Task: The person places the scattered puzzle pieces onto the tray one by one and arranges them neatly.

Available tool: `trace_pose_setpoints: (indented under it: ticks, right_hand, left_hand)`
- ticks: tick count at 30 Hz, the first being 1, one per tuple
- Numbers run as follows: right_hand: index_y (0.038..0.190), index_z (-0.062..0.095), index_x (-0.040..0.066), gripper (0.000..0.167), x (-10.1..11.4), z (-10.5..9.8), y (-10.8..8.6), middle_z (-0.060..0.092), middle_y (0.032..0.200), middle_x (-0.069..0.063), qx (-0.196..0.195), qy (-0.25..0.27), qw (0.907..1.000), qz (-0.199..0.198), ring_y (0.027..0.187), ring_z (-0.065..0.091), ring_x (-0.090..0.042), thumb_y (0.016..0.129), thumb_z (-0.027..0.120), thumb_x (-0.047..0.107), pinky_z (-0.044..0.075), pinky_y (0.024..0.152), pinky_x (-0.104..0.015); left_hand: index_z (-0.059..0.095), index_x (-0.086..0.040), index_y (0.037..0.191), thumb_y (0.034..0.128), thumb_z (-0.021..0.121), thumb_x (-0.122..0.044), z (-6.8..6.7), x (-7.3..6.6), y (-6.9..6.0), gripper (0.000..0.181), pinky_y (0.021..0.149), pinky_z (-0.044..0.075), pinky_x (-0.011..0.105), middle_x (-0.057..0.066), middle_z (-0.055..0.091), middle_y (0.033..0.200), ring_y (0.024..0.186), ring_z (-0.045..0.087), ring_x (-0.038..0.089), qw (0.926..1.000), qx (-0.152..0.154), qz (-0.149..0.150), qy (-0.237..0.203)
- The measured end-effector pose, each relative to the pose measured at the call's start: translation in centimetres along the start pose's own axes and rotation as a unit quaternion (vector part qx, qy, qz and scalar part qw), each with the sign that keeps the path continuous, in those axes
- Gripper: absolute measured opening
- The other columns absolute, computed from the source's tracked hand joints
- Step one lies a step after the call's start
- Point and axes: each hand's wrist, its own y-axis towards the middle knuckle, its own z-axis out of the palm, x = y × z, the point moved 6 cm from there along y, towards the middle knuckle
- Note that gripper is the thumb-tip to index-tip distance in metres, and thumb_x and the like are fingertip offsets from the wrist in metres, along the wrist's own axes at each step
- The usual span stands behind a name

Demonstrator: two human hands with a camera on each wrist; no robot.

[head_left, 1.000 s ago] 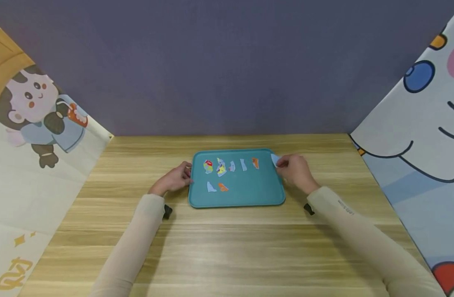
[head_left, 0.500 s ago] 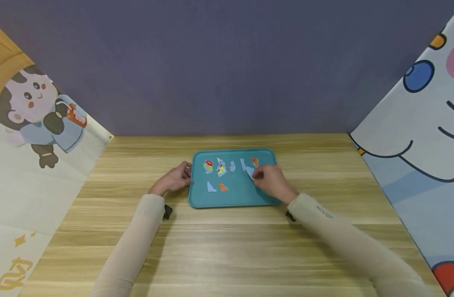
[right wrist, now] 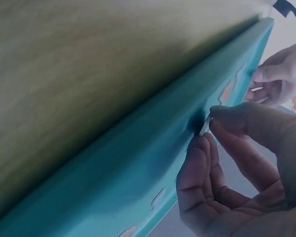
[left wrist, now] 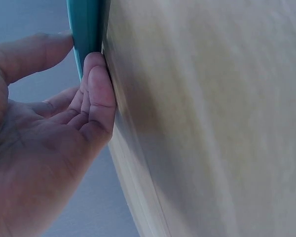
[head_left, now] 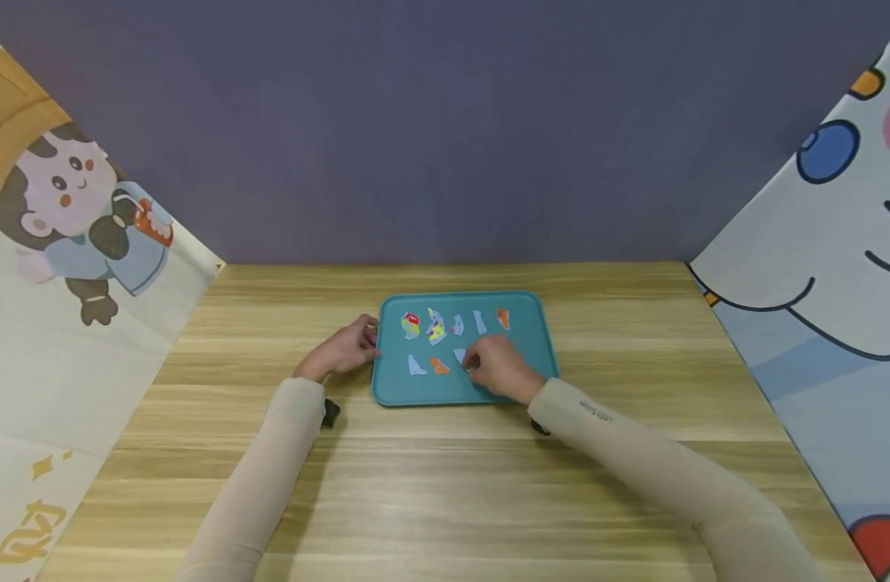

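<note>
A teal tray (head_left: 410, 392) lies on the wooden table. At its left edge my left hand (head_left: 343, 349) holds the rim; the left wrist view has the thumb on the rim (left wrist: 88, 29) and the other fingers low against its outer side. Over the tray's lower middle, my right hand (head_left: 501, 368) pinches a small pale blue flat piece (head_left: 459, 355) between thumb and fingertips. Only a thin edge of that piece (right wrist: 205, 125) shows in the right wrist view. Just left of it lie an orange piece (head_left: 440, 366) and another pale blue piece (head_left: 416, 365).
An upper row on the tray has a red-and-green piece (head_left: 411, 325), a yellow patterned piece (head_left: 436, 327), two pale pieces and an orange piece (head_left: 503, 318). A dark panel (head_left: 445, 137) stands behind the table (head_left: 430, 493), with cartoon-printed panels at both sides.
My right hand has carried the pale blue piece from the tray's upper right edge leftward to the lower row, beside the orange piece. The left hand has stayed at the left rim.
</note>
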Motion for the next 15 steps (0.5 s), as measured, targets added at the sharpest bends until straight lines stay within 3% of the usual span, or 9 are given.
trace_pose_setpoints:
  ticks: [6,9,12,15]
  right_hand:
    - [0.087,0.074,0.008,0.013,-0.3,0.3,-0.1,0.066,0.083,0.0,0.016,0.002,0.9998,-0.009,0.078,0.058,-0.013,0.076,0.072,0.0,0.048,0.07,-0.03]
    - [0.089,0.074,0.006,0.011,-0.1,-0.5,0.0,0.063,0.086,-0.003,0.004,0.0,0.9995,-0.031,0.081,0.057,-0.017,0.079,0.072,0.004,0.048,0.072,-0.033]
    - [0.095,0.073,0.005,0.013,0.2,-2.8,0.1,0.062,0.095,-0.008,-0.031,-0.011,0.9982,-0.05,0.093,0.057,-0.026,0.083,0.07,0.009,0.046,0.081,-0.039]
    - [0.105,0.071,0.005,0.019,0.7,-6.4,0.1,0.06,0.112,-0.012,-0.065,-0.036,0.9949,-0.068,0.111,0.051,-0.032,0.087,0.067,0.013,0.04,0.094,-0.045]
  left_hand:
    - [0.032,0.004,0.136,0.0901,0.062,-0.008,0.1,-0.3,0.2,0.056,0.085,0.046,0.042,0.017,0.052,0.108,0.097,0.056,0.029,1.0,0.001,-0.002,-0.003]
    - [0.032,0.005,0.137,0.0904,0.06,-0.008,0.0,-0.3,0.3,0.056,0.085,0.045,0.042,0.017,0.054,0.107,0.096,0.056,0.029,0.9998,-0.015,-0.006,0.009]
    - [0.03,0.007,0.138,0.0917,0.056,-0.011,-0.8,-1.2,0.4,0.056,0.087,0.044,0.045,0.02,0.053,0.112,0.1,0.054,0.031,0.997,-0.069,-0.007,0.034]
    - [0.03,0.007,0.141,0.0936,0.055,-0.018,-2.4,-3.7,-0.1,0.059,0.094,0.04,0.049,0.024,0.049,0.125,0.113,0.049,0.037,0.9864,-0.146,0.006,0.076]
